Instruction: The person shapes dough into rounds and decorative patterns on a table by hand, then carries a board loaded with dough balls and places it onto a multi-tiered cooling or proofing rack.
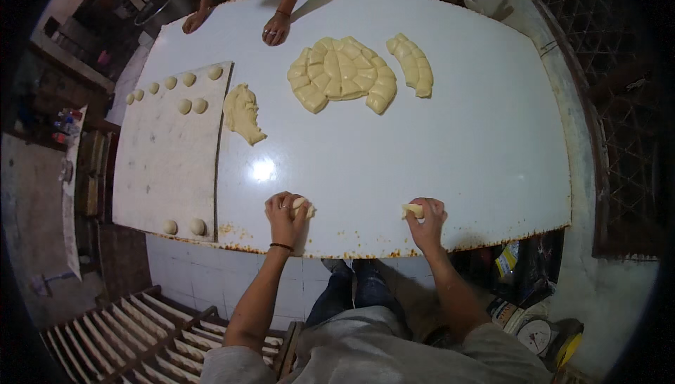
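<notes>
A small dough piece sits under the left hand at the near edge of the table, the fingers curled over it and pressing it to the white top, and a second dough piece is pinched in the fingertips of the right hand, just to the right and equally close to the edge. Both pieces lie so near the rusty rim that a hard roll toward the person could likely push one off onto the floor, and soft dough pressed too firmly on the bare top may smear or stick rather than round up. Farther in, at the table's middle, a ragged dough lump lies beside a pale board on the left, which carries rounded dough balls at its far end and two more balls at its near corner. Beyond the middle lies a large cut dough slab, scored into blocks, with a curved dough strip apart to its right. At the far edge another person's hands rest flat on the table. Below the table on the near left stands a slatted wooden rack, and a scale sits on the floor at the near right.
</notes>
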